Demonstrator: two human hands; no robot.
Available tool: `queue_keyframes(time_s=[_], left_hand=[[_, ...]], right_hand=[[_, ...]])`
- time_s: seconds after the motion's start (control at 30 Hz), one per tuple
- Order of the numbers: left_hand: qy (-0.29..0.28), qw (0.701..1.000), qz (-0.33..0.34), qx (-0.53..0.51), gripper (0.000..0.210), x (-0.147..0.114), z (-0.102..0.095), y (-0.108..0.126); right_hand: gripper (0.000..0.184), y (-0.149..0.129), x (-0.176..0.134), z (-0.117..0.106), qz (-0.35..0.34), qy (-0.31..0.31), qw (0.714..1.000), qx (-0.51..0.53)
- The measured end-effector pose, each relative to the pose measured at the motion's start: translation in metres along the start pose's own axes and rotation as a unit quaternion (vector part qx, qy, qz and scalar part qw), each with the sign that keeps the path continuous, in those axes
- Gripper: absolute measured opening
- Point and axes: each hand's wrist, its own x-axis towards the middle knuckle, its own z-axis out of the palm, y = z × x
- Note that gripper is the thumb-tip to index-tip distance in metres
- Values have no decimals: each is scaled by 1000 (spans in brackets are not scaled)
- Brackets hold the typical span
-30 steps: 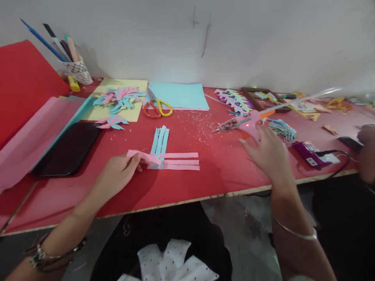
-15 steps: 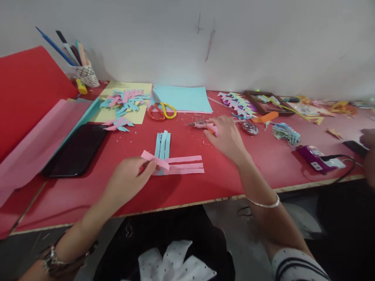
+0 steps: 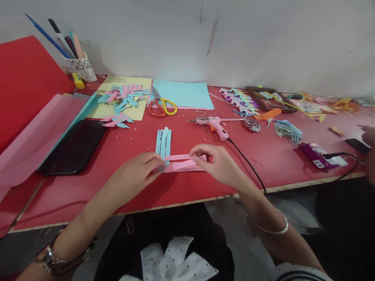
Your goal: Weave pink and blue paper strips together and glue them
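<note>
My right hand (image 3: 218,162) is closed, pinching a pink paper strip (image 3: 178,157) near its right end. Closed at the strip's left end is my left hand (image 3: 139,169), its fingertips where pink strips cross blue ones. More pink strips (image 3: 183,166) run sideways beneath, partly covered by my right fingers. The light blue paper strips (image 3: 163,142) lie side by side, pointing toward the wall, their near ends hidden by my left fingers. A pink hot glue gun (image 3: 215,124) lies on the red table behind my right hand, its black cord trailing over the front edge.
Red-and-yellow-handled scissors (image 3: 164,108) lie by a blue sheet (image 3: 184,95). A pile of cut paper pieces (image 3: 124,95) rests on yellow paper. A black phone (image 3: 74,148) is at left, a purple power adapter (image 3: 315,156) at right. Another person's hand (image 3: 369,136) shows at the right edge.
My right hand has let go of the glue gun and come back to pinch the pink strip. The strip, earlier raised in my left hand, now lies lower, stretched between both hands.
</note>
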Motion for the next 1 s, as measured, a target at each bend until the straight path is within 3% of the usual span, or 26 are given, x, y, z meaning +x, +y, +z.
queue_keyframes(time_s=[0.23, 0.43, 0.67, 0.83, 1.0], left_hand=[[3, 1000, 7, 4, 32, -9, 9, -13], [1, 999, 28, 24, 29, -13, 11, -5], [13, 997, 47, 67, 32, -15, 17, 0], [17, 994, 57, 88, 34, -15, 17, 0], [9, 993, 64, 95, 35, -14, 15, -1]], right_hand=[[13, 17, -17, 6, 46, 31, 997, -57], [15, 32, -25, 12, -13, 51, 987, -154], [23, 48, -26, 16, -125, 54, 942, -308], [30, 49, -26, 19, -150, 61, 907, -389], [34, 49, -24, 20, -149, 62, 902, -400]])
